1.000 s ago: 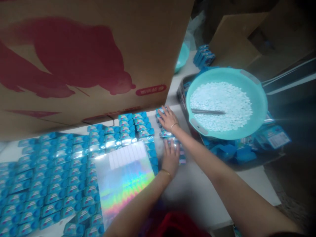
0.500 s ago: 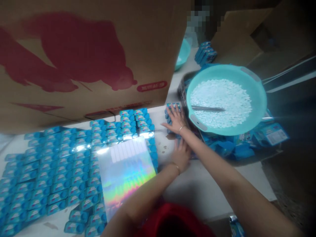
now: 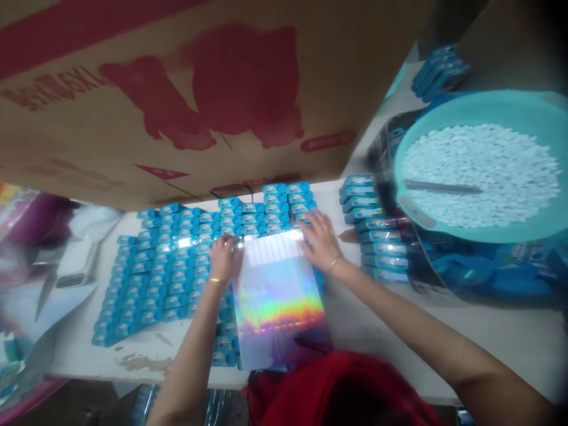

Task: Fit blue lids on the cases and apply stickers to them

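Iridescent sheet (image 3: pixel 276 299) over small blue boxes (image 3: pixel 177 286).
Left hand (image 3: pixel 225 258) curls at one far corner, its grip I can't tell; right hand (image 3: pixel 320 239), spread wide, at the other.

a large cardboard carton (image 3: pixel 199 77) printed with red animal silhouettes (image 3: pixel 248 89) and red lettering looms across the back of a white worktable (image 3: pixel 519 337). at right, a turquoise plastic basin (image 3: pixel 497 109) with gray grips holds a heap of small white pieces (image 3: pixel 492 171), a slim gray metal tool (image 3: pixel 444 187) lying across them. the basin rests above a dark-sided tray (image 3: pixel 377 148); the rim of a second turquoise basin (image 3: pixel 398 81) peeks from behind the carton. at left, a boxy white device (image 3: pixel 76 260) stands near a white plastic bag (image 3: pixel 95 220) and a blurred purple item (image 3: pixel 48 219). brown stains (image 3: pixel 146 362) mark the tabletop's near edge.
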The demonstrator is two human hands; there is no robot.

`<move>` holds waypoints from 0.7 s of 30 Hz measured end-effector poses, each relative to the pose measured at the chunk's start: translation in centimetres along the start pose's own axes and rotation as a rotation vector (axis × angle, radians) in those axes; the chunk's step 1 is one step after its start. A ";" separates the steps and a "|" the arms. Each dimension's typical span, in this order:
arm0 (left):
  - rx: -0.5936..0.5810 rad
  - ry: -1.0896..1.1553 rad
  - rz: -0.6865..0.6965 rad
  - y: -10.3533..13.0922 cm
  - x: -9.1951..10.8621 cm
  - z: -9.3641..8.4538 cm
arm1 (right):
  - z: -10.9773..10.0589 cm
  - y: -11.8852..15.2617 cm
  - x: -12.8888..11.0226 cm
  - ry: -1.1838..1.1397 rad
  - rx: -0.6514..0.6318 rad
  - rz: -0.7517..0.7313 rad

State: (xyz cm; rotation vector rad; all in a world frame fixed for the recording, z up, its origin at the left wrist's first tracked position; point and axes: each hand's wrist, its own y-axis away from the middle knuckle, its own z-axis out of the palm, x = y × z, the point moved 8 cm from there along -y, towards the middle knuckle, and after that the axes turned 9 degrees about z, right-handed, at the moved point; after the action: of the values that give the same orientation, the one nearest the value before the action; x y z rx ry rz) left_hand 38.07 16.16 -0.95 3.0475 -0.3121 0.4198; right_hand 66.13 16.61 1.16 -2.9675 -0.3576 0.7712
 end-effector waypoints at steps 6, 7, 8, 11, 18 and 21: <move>-0.027 0.050 0.028 0.3 -0.4 0.2 | 7.2 -2.2 -10.3 -0.120 -0.225 -0.086; -0.021 0.091 0.054 0.3 0.0 0.0 | 7.9 -2.5 -10.8 -0.113 -0.262 -0.075; -0.018 0.130 0.081 0.1 0.4 -0.3 | 8.6 -2.8 -11.0 -0.102 -0.299 -0.060; 0.007 0.146 0.171 -0.4 1.4 -1.1 | 9.4 -3.4 -10.8 -0.070 -0.375 -0.013; 0.024 -0.005 0.440 -1.4 4.1 1.0 | 9.2 -4.7 -8.4 -0.005 -0.382 0.041; 0.059 0.003 0.476 -1.1 4.8 1.9 | 9.6 -5.0 -7.6 0.003 -0.374 0.049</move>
State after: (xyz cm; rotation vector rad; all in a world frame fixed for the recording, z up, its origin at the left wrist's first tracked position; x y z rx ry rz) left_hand 43.35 16.12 -1.50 3.0042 -1.0489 0.4570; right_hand 53.98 19.67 -3.07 -3.3348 -0.4778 0.7802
